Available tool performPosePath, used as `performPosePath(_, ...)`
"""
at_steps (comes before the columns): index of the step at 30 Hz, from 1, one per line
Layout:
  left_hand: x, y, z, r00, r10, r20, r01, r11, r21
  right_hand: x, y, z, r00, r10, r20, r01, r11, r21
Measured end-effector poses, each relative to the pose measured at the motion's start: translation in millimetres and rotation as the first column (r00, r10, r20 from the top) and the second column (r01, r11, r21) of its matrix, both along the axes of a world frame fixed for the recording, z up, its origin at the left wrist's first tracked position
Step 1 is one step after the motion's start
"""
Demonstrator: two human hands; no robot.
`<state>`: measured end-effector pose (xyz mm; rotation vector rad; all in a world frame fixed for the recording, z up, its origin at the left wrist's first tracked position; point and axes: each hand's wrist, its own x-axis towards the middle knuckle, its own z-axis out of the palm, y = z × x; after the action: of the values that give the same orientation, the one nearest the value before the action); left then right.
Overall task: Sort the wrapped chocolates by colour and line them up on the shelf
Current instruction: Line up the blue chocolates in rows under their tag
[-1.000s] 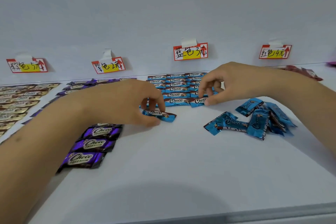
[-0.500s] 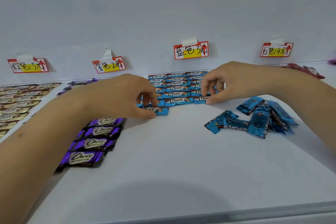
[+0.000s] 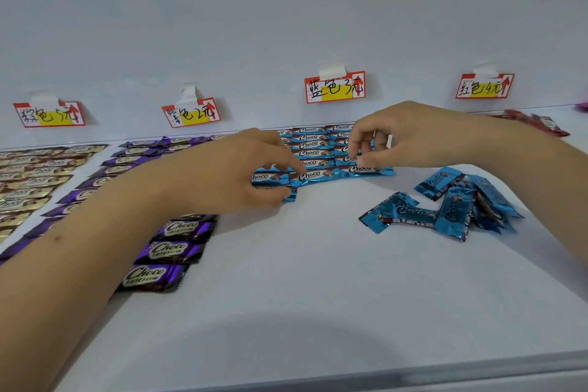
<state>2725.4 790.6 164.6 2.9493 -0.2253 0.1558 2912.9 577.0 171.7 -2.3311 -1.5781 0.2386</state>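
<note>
Left hand (image 3: 229, 175) pinches a blue chocolate (image 3: 291, 193) at the front left of the blue rows (image 3: 313, 153), wrapper end poking out at 3 o'clock of the curled fingers (image 3: 280, 200). Right hand (image 3: 410, 137) has fingers curled, tips pressing the front-right blue bar (image 3: 362, 170); grip unclear. Loose blue pile (image 3: 445, 204) at 4 o'clock of the right hand, roughly six, overlapping. Four price labels on the back wall. Three purple chocolates (image 3: 168, 248) clear in front on the shelf (image 3: 318, 296).

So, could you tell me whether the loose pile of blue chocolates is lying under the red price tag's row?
No, the loose blue pile lies on the shelf near the right hand.
</note>
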Motion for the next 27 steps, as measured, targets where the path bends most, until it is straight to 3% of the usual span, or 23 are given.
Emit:
performPosePath(9, 3.5, 2.9, -3.4, 1.000, -0.002, -0.007, 0.002, 0.999, 0.042, 0.2, -6.6, 8.1, 1.000, -0.029, -0.010, 0.029, 0.999, -0.036)
performPosePath(14, 9.2, -36.8, -10.6, 0.983, -0.115, 0.142, 0.123, 0.991, -0.043, 0.1, -30.7, 32.3, 0.990, -0.124, -0.063, 0.105, 0.964, -0.245)
performPosePath(19, 9.3, -85.0, -26.2, 0.970, -0.206, 0.133, 0.210, 0.977, -0.020, -3.5, -45.6, 47.2, 0.975, -0.220, 0.003, 0.207, 0.911, -0.358)
performPosePath(27, 22.6, -88.6, -32.5, 0.990, 0.048, 0.133, -0.005, 0.952, -0.307, -33.9, -16.9, 31.9, 0.999, -0.050, -0.015, 0.033, 0.833, -0.553)
